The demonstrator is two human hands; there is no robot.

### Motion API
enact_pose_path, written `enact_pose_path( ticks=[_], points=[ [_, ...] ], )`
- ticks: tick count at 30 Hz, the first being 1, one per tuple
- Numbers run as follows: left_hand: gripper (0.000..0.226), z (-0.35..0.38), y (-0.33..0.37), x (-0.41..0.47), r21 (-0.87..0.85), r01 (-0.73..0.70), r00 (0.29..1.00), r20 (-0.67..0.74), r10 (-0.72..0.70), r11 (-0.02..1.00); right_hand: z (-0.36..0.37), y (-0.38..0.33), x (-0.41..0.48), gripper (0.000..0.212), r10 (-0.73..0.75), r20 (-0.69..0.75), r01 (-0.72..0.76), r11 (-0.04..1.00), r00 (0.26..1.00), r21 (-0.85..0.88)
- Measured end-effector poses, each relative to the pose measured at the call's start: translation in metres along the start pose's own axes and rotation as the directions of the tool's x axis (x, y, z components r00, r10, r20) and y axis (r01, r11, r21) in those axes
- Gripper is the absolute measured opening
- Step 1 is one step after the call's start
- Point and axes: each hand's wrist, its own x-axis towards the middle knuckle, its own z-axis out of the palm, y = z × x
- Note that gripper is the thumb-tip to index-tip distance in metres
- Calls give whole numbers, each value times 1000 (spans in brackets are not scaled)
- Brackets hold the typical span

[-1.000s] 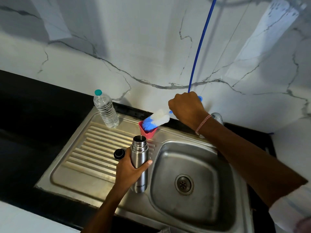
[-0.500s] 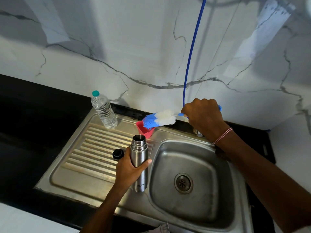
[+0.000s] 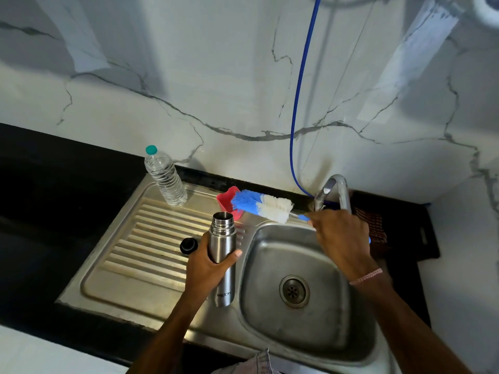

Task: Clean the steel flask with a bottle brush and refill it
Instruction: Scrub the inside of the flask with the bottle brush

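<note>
1. Has drawn the bottle brush out of the red holder within the last second and swung it toward 4 o'clock, away from the wall.
2. Grips the blue handle in the curled right hand, now over the basin just below the tap. Carries the brush nearly level, bristle tip aimed at 9 o'clock, just past the holder's rim.
3. Keeps the left hand wrapped round the steel flask, thumb across the front. No shift there over the same second.
4. Holds the flask upright on the ledge between drainboard and basin, mouth open, at 8 o'clock from the bristles and apart from them.
5. Leaves the black cap on the drainboard at 9 o'clock of the flask, just beside the left hand.
6. Leaves the capped water bottle standing at 10 o'clock of the flask, near the back wall.
7. Judged from this: tool fetched, scrubbing not yet begun, refill further off.
8. Next likely calls for tipping the bristles down toward 6 o'clock and lining them up over the narrow mouth.
9. Could knock the flask sideways by entering skewed; should be helped by the firm left grip.
10. Cannot tell whether brush or flask is wet; no running water visible at the tap.
</note>
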Motion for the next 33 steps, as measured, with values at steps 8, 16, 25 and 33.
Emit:
enact_pose_path(
  ticks=[8, 16, 25, 33],
  points=[
    [56, 1, -3, -1, -112, 35, 999, 25, -33, 993, 68, 25, -55, 24, 250, 32, -239, 869, 968, 432],
    [51, 3, 1, -3, -277, 157, 973, 209, -100, 948, 131, 53, -120, 59, 360, 190, -338, 412, 913, 846],
    [60, 42, 30, -13, -212, 158, 895, 444, -50, 964, 138, 99, -168, 62, 342, 31, -225, 544, 939, 808],
    [49, 69, 50, -33, -207, 128, 854, 521, -2, 970, 153, 105, -181, 55, 386, 63, -266, 498, 920, 825]
  ],
)
